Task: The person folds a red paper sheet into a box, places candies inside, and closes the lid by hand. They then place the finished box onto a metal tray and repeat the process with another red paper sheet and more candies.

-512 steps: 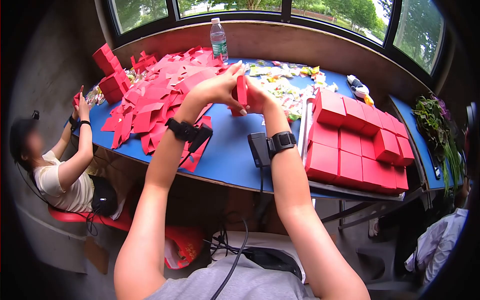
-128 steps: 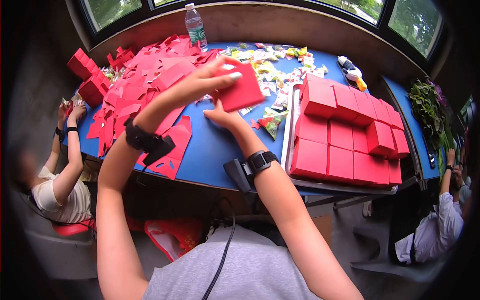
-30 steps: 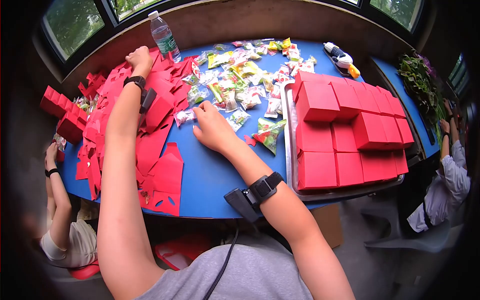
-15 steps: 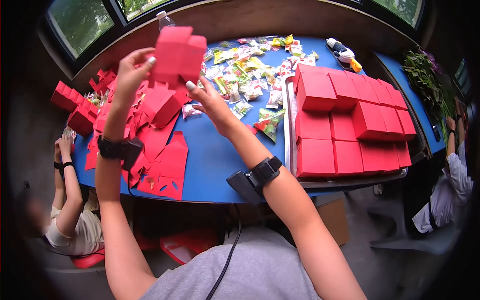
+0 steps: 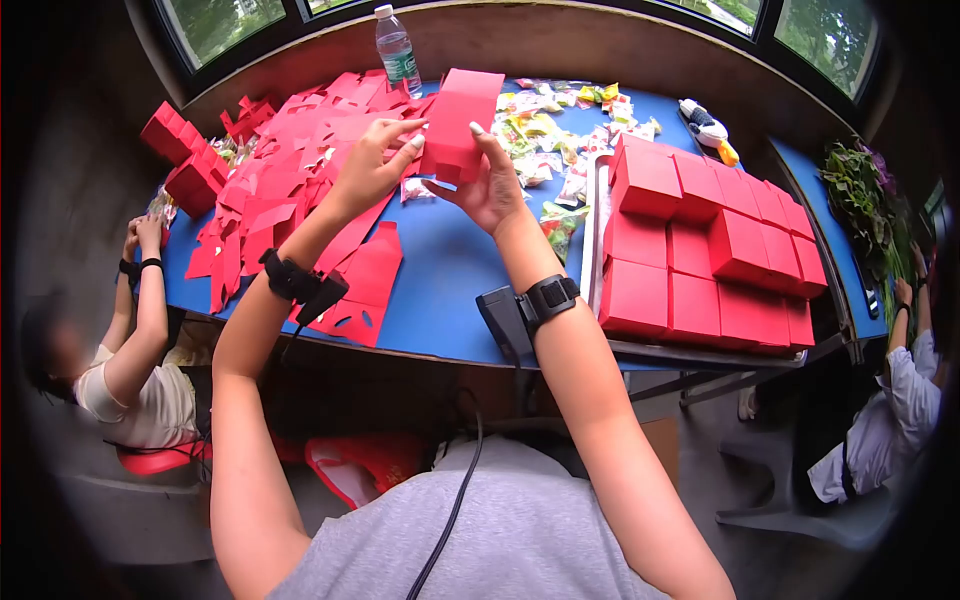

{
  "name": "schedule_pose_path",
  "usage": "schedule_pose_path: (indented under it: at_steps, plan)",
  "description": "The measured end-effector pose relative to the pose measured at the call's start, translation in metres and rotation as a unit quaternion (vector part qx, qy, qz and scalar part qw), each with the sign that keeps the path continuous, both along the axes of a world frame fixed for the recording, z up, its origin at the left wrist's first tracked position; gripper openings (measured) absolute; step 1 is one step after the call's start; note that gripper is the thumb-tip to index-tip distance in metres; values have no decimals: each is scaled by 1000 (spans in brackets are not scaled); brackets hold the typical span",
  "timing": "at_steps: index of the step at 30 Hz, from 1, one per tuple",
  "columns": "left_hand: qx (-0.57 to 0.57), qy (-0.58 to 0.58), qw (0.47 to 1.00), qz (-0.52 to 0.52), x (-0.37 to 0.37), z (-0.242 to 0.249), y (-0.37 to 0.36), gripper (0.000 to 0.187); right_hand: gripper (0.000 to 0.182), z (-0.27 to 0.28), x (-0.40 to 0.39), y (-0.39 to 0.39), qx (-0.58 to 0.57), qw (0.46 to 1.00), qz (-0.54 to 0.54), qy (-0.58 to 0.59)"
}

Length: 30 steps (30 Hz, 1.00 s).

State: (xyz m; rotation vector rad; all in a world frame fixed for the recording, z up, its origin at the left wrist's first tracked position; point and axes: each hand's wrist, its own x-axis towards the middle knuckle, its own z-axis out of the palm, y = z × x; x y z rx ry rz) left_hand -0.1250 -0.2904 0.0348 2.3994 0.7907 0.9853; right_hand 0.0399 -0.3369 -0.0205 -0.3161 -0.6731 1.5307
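A red paper box [image 5: 466, 112] is held up over the blue table [image 5: 430, 290], its long side upright. My right hand [image 5: 488, 188] grips its lower right part, with the thumb on the front face. At the box's left edge is my left hand [image 5: 375, 168], fingers bent and the fingertips at the card. Left of the hands lies a heap of flat and folded red card pieces [image 5: 300, 150]. Behind and right of the box, small wrapped packets [image 5: 535, 130] are spread out.
A metal tray [image 5: 592, 240] of stacked red boxes [image 5: 690, 300] stands at the right. A water bottle [image 5: 396, 55] is behind the card heap. One person [image 5: 140, 390] sits at the left, another [image 5: 880, 430] at the right. Plants [image 5: 858, 190] lie on a second table.
The red piece has moved right and is now a narrower, closed-up shape. Both hands moved right with it, and the view has shifted so the bottle shows fully.
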Motion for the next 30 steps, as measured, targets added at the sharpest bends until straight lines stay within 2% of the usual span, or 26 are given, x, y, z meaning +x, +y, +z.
schedule_pose_path:
  at_steps: [3, 4, 5, 7, 8, 10, 11, 12, 13, 14, 15, 16, 17, 18, 19, 20, 21, 22, 23, 24, 25, 26, 27, 28, 30]
  plan:
    - [7, 21, 1000, -5, -8, 3, 0, 40, 57, -2, -2, -2, 3, 1000, 9, 24]
    - [-16, -4, 999, -51, -7, 9, -3, 50, 54, -1, 0, 0, 18, 1000, 14, 14]
    - [10, 25, 995, -91, -10, 15, -6, 60, 54, -2, 0, 0, 17, 1000, 18, 13]
    - [239, 133, 959, -80, -14, 27, -10, 68, 51, -2, 1, 0, 9, 999, 42, 4]
    - [240, 133, 959, -77, -14, 32, -14, 68, 49, -2, 0, 0, -4, 1000, 27, 1]
    - [359, 263, 895, -35, -13, 40, -24, 73, 49, -2, -1, -1, -7, 998, 53, -15]
    - [358, 266, 895, -30, -11, 40, -25, 73, 49, -2, -1, -2, -11, 997, 76, -30]
    - [397, 274, 875, -45, -7, 37, -23, 72, 51, -2, 1, -4, 25, 990, 110, -88]
    - [435, 279, 854, -60, -4, 34, -19, 71, 51, 1, -1, -8, 24, 989, 113, -89]
    - [438, 250, 861, -71, -1, 30, -14, 65, 55, 6, 0, -12, 11, 987, 119, -104]
    - [440, 247, 861, -69, -2, 27, -9, 65, 59, 9, 1, -13, -2, 985, 123, -120]
    - [411, 232, 879, -74, -3, 26, -7, 61, 73, 10, 3, -11, 2, 982, 142, -121]
    - [381, 216, 895, -80, -5, 24, -4, 56, 73, 7, 8, -7, 2, 982, 140, -124]
    - [344, 171, 922, -52, -6, 19, 3, 49, 80, 2, 12, -2, 36, 978, 161, -126]
    - [346, 170, 921, -51, -5, 18, 0, 49, 87, 3, 15, 0, 70, 973, 181, -127]
    - [232, 92, 968, -17, -6, 16, -5, 48, 88, 9, 8, -3, -4, 978, 70, -199]
    - [112, 14, 993, 17, -7, 14, -9, 48, 90, 0, 6, 7, 5, 951, -23, -307]
    - [116, -61, 991, 11, -5, 6, -8, 53, 96, -1, -2, 8, 58, 895, -153, -414]
    - [82, -114, 990, 15, 1, 0, -13, 57, 105, -1, -9, 2, 106, 809, -278, -507]
    - [63, -146, 987, 9, 5, -10, -12, 59, 108, 2, -9, -3, 157, 753, -279, -575]
    - [43, -179, 983, 2, 10, -18, -12, 62, 107, -1, -14, -2, 188, 740, -305, -570]
    - [-14, -211, 977, -6, 15, -17, -22, 56, 105, -2, -15, -1, 195, 762, -310, -534]
    - [-17, -211, 977, -7, 15, -29, -10, 56, 104, -5, -16, 0, 200, 784, -313, -497]
    - [10, -231, 972, 33, 13, -49, 9, 52, 104, -6, -17, 1, 197, 784, -313, -499]
    - [75, -248, 961, 94, 16, -61, 18, 36, 101, -6, -20, 5, 225, 835, -273, -421]
